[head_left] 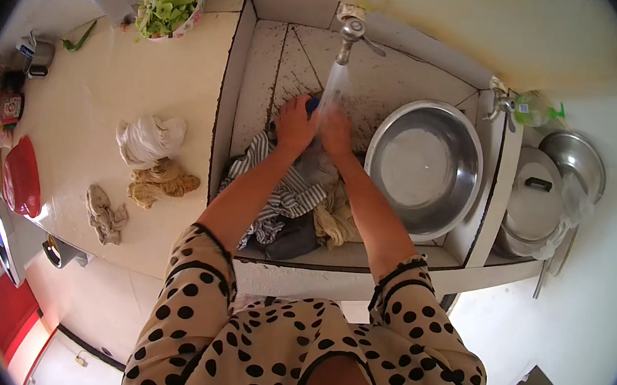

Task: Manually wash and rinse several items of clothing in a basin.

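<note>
Cloths (150,140) lie on our bench (87,113), probably clear of splashes. Striped fabric (300,201) lies piled in the sink (262,60); our left hand (297,125) and right hand (336,131) sit below the tap (352,32), presumably to catch its water; we cannot tell what they grip. A steel basin (419,181) stands beside.

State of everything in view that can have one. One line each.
Centre tap: on, water running
Right tap: no flow visible
Left hand: beside the water, grip unclear
Right hand: under the water, grip unclear
Striped cloth: crumpled in the sink
Steel basin: upright, water level unclear
White cloth: bunched on the counter
Tan cloth: bunched
Bowl: full of greens
Pot: lid on
</note>
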Tool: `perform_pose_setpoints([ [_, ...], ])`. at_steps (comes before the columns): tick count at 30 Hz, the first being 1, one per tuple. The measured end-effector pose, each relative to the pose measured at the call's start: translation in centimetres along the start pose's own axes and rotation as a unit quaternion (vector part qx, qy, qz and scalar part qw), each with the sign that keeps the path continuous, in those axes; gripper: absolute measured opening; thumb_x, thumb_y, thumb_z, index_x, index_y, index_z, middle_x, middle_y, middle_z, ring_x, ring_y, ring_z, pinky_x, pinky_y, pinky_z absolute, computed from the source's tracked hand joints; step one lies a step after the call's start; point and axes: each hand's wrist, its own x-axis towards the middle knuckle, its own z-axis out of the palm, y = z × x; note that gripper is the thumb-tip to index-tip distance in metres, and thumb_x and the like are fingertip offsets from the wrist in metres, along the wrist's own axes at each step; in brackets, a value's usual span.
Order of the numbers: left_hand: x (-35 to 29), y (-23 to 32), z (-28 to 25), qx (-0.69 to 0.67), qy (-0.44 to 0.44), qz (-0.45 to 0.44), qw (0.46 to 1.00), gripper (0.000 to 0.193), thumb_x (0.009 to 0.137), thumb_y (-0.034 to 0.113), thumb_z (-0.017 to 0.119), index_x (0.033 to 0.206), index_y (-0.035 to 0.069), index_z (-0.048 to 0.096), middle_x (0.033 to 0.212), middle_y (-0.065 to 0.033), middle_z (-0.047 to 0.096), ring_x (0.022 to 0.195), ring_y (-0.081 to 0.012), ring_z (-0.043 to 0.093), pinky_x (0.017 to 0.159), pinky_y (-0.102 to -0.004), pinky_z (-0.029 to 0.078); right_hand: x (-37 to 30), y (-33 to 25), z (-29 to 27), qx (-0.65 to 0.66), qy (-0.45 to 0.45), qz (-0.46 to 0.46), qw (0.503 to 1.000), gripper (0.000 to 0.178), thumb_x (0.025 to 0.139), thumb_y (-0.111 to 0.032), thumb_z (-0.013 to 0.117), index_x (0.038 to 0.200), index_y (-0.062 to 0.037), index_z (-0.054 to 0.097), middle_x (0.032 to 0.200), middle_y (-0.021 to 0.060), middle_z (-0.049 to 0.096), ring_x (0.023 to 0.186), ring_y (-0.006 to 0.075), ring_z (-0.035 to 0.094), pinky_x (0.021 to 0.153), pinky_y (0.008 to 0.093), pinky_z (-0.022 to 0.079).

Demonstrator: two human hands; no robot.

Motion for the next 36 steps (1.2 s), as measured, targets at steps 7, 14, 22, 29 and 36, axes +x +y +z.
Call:
perform_pose_setpoints([
  [7, -3.3, 3.0, -1.6, 0.214, -0.172, 0.093, 0.957, 0.106, 0.062, 0.05, 0.079, 0.146, 0.016, 0.023, 0.149, -0.016, 0.019, 0.131, -0.0465, 0.025, 0.097, -0.0702, 0.023, -0.8, -0.3, -6.2, 0.093, -0.091, 0.0, 0.992, 0.048, 0.082, -0.019, 0.056, 0.124, 0.0036, 0.05, 0.115, 0.0223, 0.059, 0.101, 0.0386, 0.059, 0.089, 0.0425, 0.045],
  [14, 2.1, 0.4, -1.8, 0.098, -0.276, 0.003, 0.956, 0.094, 0.056, 0.044, 0.083, 0.134, 0.01, 0.042, 0.124, -0.009, 0.054, 0.119, -0.032, 0.047, 0.087, -0.0462, 0.048, 1.6, -13.9, -16.3, 0.225, 0.096, -0.194, 0.95, 0.036, 0.087, -0.016, 0.057, 0.12, -0.0003, 0.053, 0.104, 0.0215, 0.063, 0.087, 0.0288, 0.064, 0.076, 0.0336, 0.05],
  [22, -2.6, 4.3, -6.8, 0.091, -0.13, 0.196, 0.968, 0.072, 0.065, 0.05, 0.076, 0.126, 0.017, 0.054, 0.128, -0.0131, 0.048, 0.122, -0.0331, 0.042, 0.097, -0.0566, 0.035, 3.1, -12.3, -17.7, 0.002, 0.177, -0.258, 0.95, 0.021, 0.084, -0.008, 0.057, 0.103, -0.0036, 0.066, 0.066, 0.0141, 0.061, 0.054, 0.0312, 0.057, 0.055, 0.0371, 0.047],
  [29, -1.8, 3.7, -0.3, 0.249, -0.097, 0.302, 0.915, 0.062, 0.078, 0.049, 0.066, 0.128, 0.019, 0.047, 0.13, -0.012, 0.045, 0.12, -0.0368, 0.042, 0.089, -0.0658, 0.033, 4.2, -11.5, -17.4, -0.023, 0.129, -0.264, 0.956, 0.028, 0.079, 0.0, 0.057, 0.106, -0.0043, 0.064, 0.073, 0.012, 0.064, 0.064, 0.027, 0.064, 0.06, 0.0331, 0.051],
  [36, 4.3, 3.2, -0.4, 0.064, -0.231, 0.036, 0.97, 0.049, 0.083, 0.034, 0.062, 0.127, 0.017, 0.048, 0.117, -0.0159, 0.054, 0.099, -0.0376, 0.058, 0.09, -0.0536, 0.04, 4.8, -11.3, -17.3, -0.01, 0.086, -0.268, 0.959, 0.038, 0.073, 0.007, 0.057, 0.109, -0.0045, 0.061, 0.07, 0.0092, 0.062, 0.071, 0.0256, 0.066, 0.068, 0.0329, 0.053],
])
